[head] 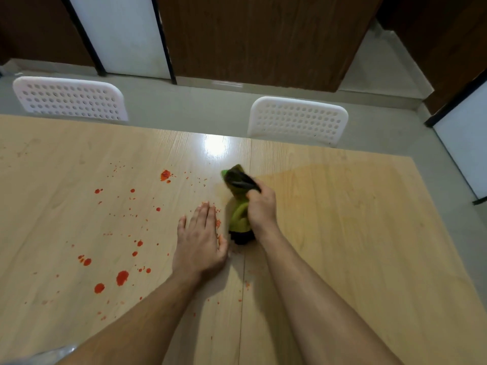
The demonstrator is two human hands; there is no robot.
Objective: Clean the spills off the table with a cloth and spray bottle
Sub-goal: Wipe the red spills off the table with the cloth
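Note:
A green spray bottle with a dark base stands near the middle of the light wooden table. My right hand is wrapped around its neck, and its nozzle points away and to the left. Flat on the table just left of the bottle lies my left hand, fingers together, holding nothing. Red spills are scattered over the table's left half, with a larger blot further back. No cloth is in view.
Two white perforated chair backs stand at the table's far edge. Beyond them are a grey floor and dark wood and white wall panels. The table's right edge runs diagonally at the right.

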